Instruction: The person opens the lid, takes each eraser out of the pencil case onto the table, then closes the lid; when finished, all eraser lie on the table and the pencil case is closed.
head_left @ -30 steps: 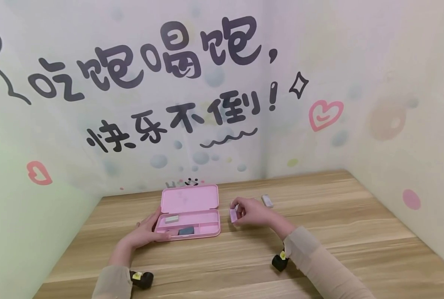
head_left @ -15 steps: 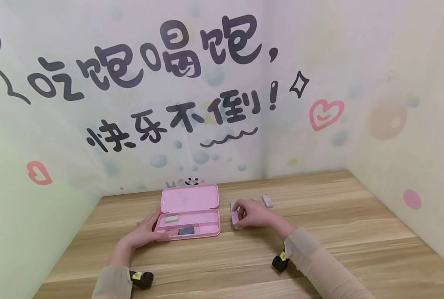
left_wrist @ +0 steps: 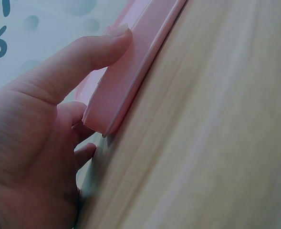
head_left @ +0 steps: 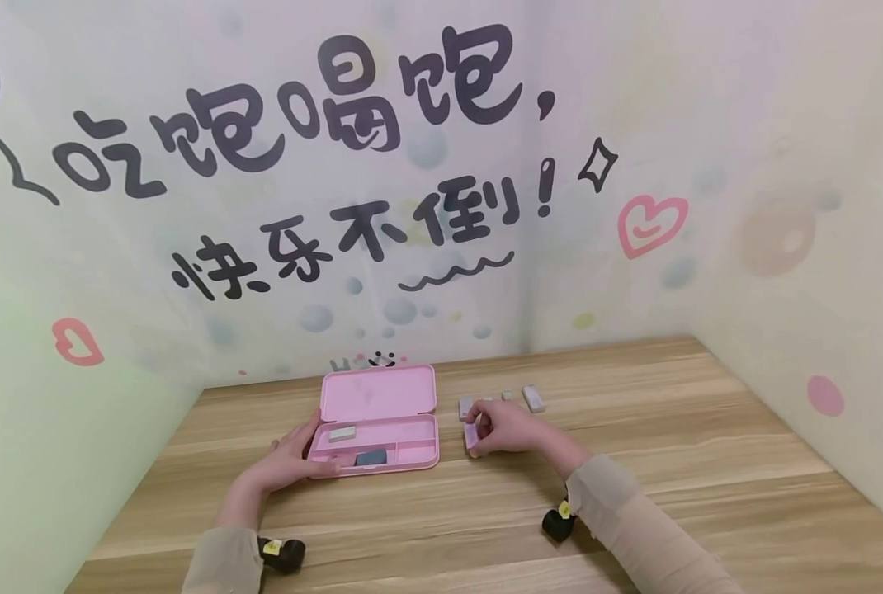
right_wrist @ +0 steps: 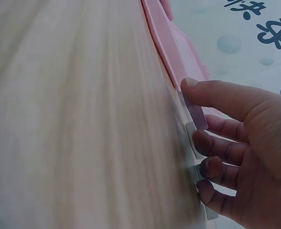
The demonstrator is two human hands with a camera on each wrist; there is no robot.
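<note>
An open pink pencil case lies on the table with its lid folded back. My left hand grips its left end; in the left wrist view the thumb lies over the front wall and the other fingers are behind the end. Inside the case are a whitish eraser and a dark blue-grey eraser. Right of the case, my right hand pinches a lilac eraser between thumb and fingers, at the table top. A grey eraser lies just behind it.
Beyond the right hand, a small greenish piece and a light grey eraser lie on the wooden table. A printed curtain stands along the table's back edge.
My right hand has shifted slightly right and toward me with the lilac eraser, baring more of the pieces behind it. The left hand stays on the pencil case.
</note>
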